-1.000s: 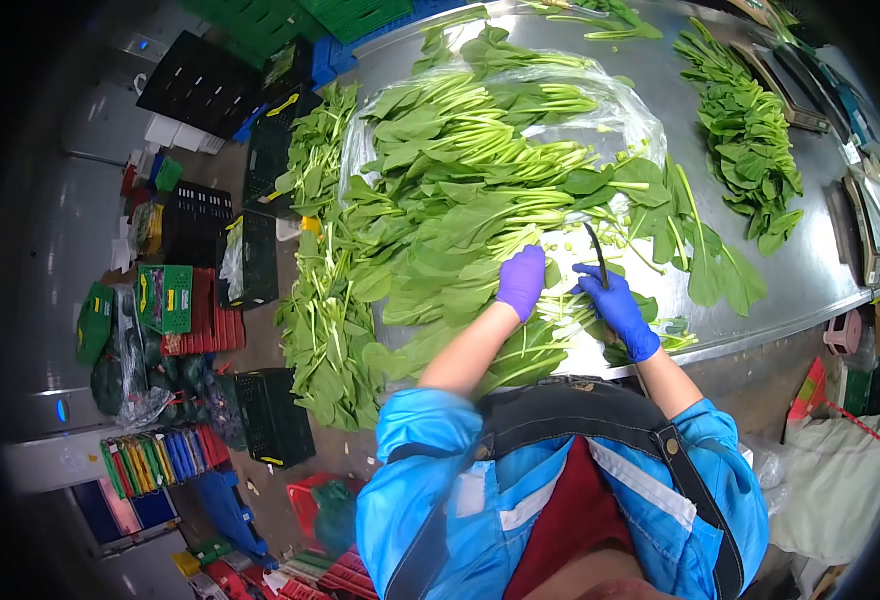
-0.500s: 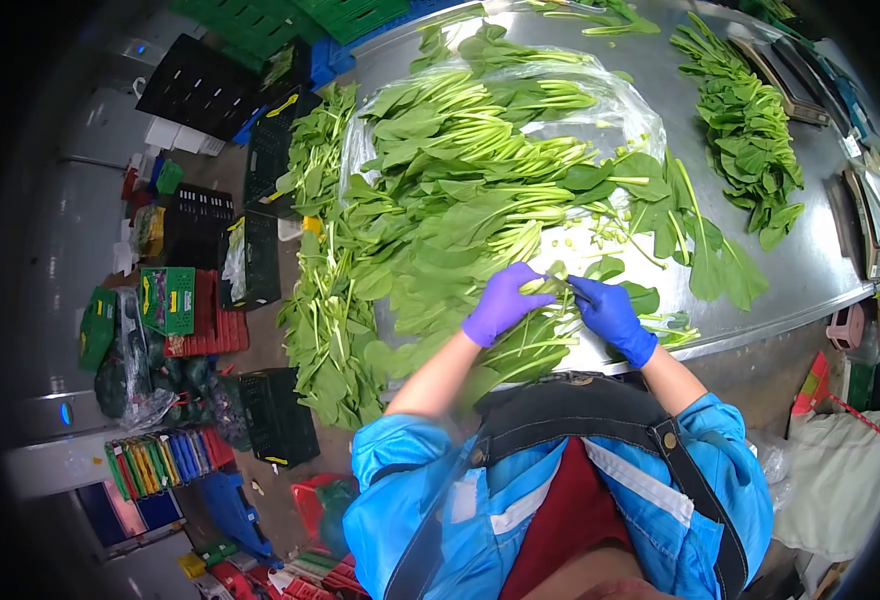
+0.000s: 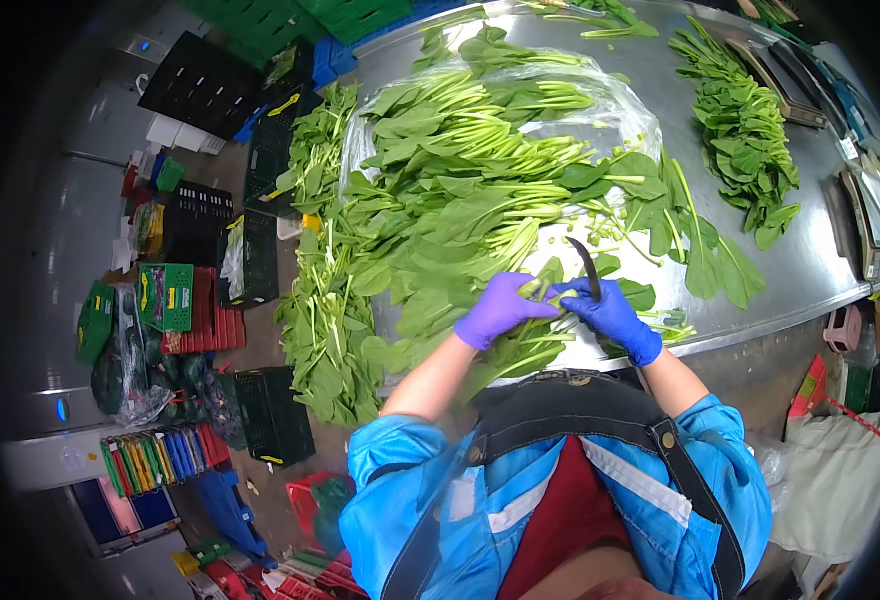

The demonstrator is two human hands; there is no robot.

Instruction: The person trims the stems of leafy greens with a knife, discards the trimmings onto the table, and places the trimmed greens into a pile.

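Observation:
My left hand (image 3: 505,311), in a purple glove, is closed round the stem end of a leafy green (image 3: 530,289) near the table's front edge. In a darker blue glove, my right hand (image 3: 615,320) grips a small knife (image 3: 586,262), its dark curved blade pointing up and away from me. The right fingertips meet the stems beside my left thumb. Beyond both hands spreads a large pile of leafy greens (image 3: 460,205), pale stems mostly toward the right. Small cut stem pieces lie on a white surface just past the knife.
Clear plastic film (image 3: 630,115) lies under the pile on the metal table (image 3: 650,60). A row of greens (image 3: 745,145) lies at the right, near scales (image 3: 872,215). Dark crates (image 3: 250,260) stand left of the table, and more greens (image 3: 330,330) hang along its left edge.
The knife blade has swung up into view, away from the stems. My right hand has turned and shifted slightly; my left hand still holds the greens, moved slightly left.

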